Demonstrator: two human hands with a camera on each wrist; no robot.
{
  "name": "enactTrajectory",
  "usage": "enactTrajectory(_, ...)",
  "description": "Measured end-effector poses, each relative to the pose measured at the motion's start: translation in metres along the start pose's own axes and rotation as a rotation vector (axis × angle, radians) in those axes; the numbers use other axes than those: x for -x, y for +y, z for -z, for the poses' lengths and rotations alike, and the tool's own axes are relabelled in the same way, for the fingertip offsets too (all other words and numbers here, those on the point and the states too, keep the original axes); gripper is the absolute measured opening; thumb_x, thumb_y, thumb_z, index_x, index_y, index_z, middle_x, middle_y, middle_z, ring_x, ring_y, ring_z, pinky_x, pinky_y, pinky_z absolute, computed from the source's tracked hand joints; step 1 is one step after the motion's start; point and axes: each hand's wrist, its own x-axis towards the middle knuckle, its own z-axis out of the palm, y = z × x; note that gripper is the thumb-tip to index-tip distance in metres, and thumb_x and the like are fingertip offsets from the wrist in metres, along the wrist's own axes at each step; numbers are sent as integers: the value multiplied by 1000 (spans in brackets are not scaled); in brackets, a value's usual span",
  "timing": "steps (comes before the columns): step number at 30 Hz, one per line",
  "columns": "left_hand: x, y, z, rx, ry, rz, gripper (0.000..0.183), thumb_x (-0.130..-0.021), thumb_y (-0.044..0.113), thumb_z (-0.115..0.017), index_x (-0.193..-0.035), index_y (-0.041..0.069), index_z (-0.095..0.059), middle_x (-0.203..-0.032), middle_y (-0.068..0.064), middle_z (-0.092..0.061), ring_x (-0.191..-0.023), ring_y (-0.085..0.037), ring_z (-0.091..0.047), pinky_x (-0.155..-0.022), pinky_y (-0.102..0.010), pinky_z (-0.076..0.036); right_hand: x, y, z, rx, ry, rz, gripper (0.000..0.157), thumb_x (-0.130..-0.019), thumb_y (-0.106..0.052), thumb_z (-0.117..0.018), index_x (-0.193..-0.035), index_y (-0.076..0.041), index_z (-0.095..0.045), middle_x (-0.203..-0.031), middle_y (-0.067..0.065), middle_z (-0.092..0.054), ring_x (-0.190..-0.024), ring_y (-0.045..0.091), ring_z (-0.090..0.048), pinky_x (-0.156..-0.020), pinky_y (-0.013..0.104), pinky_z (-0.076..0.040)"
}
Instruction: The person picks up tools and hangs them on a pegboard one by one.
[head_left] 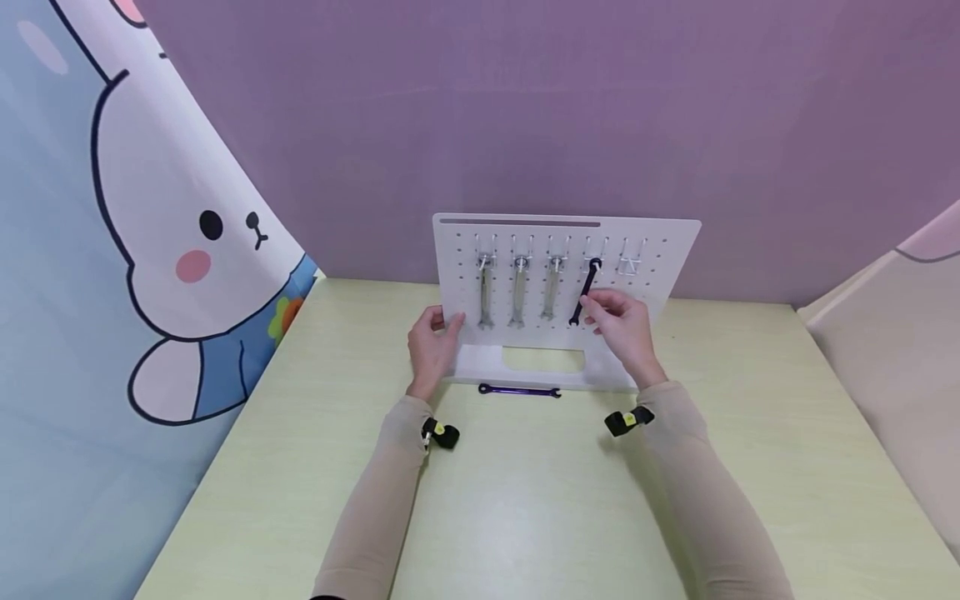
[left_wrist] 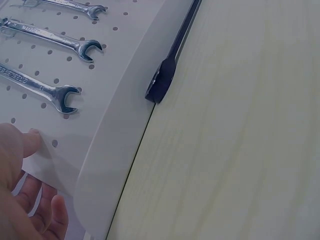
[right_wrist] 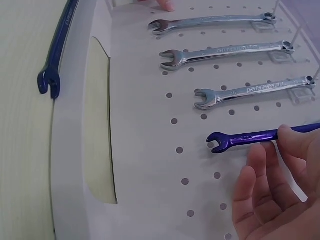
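My right hand (head_left: 621, 327) pinches a dark purple combination wrench (right_wrist: 250, 138) between thumb and fingers. Its ring end overlaps the fourth hook of a white pegboard (head_left: 468, 242), and its open end points down. My left hand (head_left: 431, 348) grips the board's left edge, thumb (left_wrist: 32, 142) in front and fingers curled behind. Three silver wrenches (head_left: 519, 292) hang in a row from hooks left of the purple one. A second purple wrench (head_left: 519, 391) lies on the table along the front of the board's base.
A fifth hook (head_left: 630, 260) on the right of the board carries no wrench. The base has a rectangular cutout (head_left: 543, 359). Behind the pale wood table (head_left: 525, 500) stands a purple backdrop (head_left: 525, 108); a curtain with a cartoon rabbit (head_left: 180, 225) hangs at left.
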Motion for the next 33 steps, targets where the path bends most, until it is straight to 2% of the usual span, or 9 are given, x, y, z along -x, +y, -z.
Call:
enactTrajectory(4,0,0,0,-3,-6,-3,35,-99,32,-78,-122,7,-71,-117,-14,-75,-113,-32,-67,-102,-52,-52,1,-1,-2,51,42,38,33,-103,-27,-73,-122,0,-75,-115,13,-77,-77,7,-68,-65,16,-54)
enactTrajectory(7,1,1,-1,0,-7,-4,34,-99,33,-78,-122,8,-71,-117,-14,-76,-114,-32,-67,-103,-52,-51,1,-1,-3,96,70,69,30,-103,-25,-73,-120,-1,-77,-119,20,-77,-74,7,-67,-63,15,-51)
enactTrajectory(15,1,1,0,-1,1,5,34,-98,32,-78,-121,7,-72,-117,-15,-76,-113,-33,-68,-103,-52,-52,0,0,-6,151,110,85,27,-103,-25,-73,-119,-3,-78,-118,18,-78,-78,13,-68,-65,14,-49)
enactTrajectory(21,0,0,0,-8,10,-11,34,-98,32,-78,-120,6,-72,-116,-15,-76,-112,-33,-68,-102,-52,-52,-1,2,-7,174,105,92,23,-103,-19,-71,-118,-2,-77,-116,18,-79,-77,10,-67,-66,14,-49)
enactTrajectory(33,-1,-2,-1,-12,8,-7,35,-98,33,-78,-120,7,-72,-116,-15,-76,-111,-32,-68,-101,-50,-51,-3,7,-7,199,118,125,23,-103,-20,-72,-115,-2,-78,-108,19,-79,-75,9,-65,-66,14,-47)
